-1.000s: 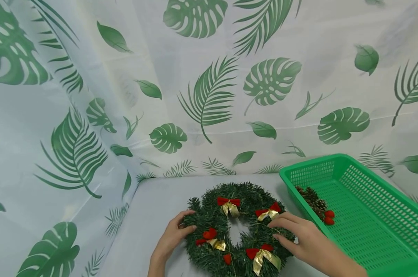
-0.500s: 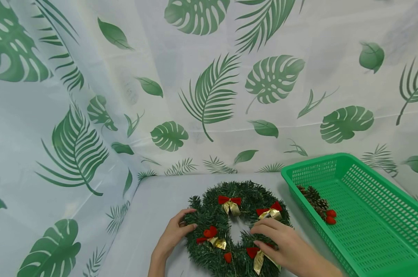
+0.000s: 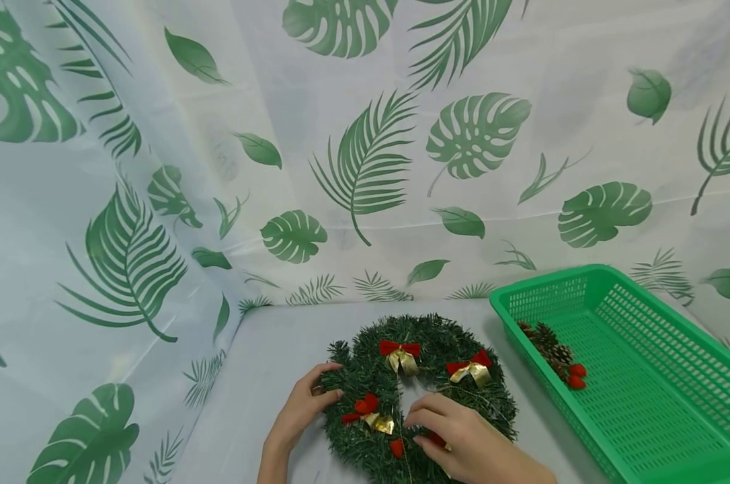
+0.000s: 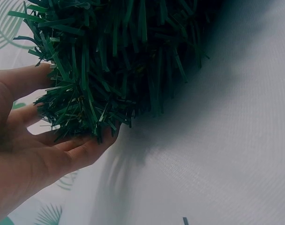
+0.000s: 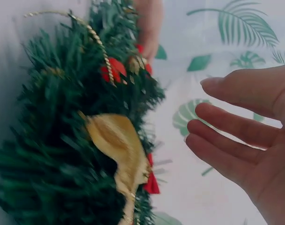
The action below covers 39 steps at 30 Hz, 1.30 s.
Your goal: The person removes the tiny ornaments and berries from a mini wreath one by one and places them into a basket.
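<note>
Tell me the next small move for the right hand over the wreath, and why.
Probably lower the right hand onto the near side of the wreath and grip it: its fingers are open and hold nothing, while the left hand grips the far-left edge alone.

A dark green wreath (image 3: 422, 396) is trimmed with red-and-gold bows (image 3: 400, 356) and a thin gold cord (image 5: 98, 40). A white backdrop (image 3: 365, 134) is printed with green palm and monstera leaves. Brown pine cones (image 3: 549, 349) and red berries (image 3: 577, 376) are seen in a bright green basket (image 3: 655, 396).
</note>
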Available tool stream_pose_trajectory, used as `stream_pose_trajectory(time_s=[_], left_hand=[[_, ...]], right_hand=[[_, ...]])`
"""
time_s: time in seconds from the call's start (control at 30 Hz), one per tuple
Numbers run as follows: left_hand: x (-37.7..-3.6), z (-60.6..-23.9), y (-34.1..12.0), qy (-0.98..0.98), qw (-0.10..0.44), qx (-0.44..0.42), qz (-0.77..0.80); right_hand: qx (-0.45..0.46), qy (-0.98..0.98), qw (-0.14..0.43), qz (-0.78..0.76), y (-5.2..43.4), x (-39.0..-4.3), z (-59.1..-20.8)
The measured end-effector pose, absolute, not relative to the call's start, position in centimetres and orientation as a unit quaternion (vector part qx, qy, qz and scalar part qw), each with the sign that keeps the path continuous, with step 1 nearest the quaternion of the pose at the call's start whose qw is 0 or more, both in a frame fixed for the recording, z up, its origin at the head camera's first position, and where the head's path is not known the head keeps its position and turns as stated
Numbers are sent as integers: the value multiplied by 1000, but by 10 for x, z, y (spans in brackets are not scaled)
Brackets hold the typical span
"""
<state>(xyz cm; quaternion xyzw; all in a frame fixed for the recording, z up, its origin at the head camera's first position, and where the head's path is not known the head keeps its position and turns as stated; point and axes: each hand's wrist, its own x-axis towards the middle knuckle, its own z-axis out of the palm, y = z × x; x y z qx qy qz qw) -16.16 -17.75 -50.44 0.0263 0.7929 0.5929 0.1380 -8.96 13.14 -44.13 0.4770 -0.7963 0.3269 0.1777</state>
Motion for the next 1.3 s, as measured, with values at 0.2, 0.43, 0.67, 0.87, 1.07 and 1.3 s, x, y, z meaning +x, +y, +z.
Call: stream_pose_trajectory(time_s=[0.2,0.43,0.67,0.87,1.07,1.3], left_hand=[[-160,-503,-177,794,139,27,591],[-162,-503,-177,796,138,27,588],[-163,-504,-176,794,137,26,592],[-163,-505,-177,793,138,21,594],[-162,-506,-177,793,138,19,593],[-162,-505,-177,790,141,19,596]], right_hand=[[480,-796,175,324,118,-89,-455],[493,-801,198,275,102,-92,-477],[494,-806,196,260,102,-95,-484],[505,-803,198,249,100,-97,-489],[506,-804,180,253,100,-96,-491],[505,-810,163,252,102,-96,-492]])
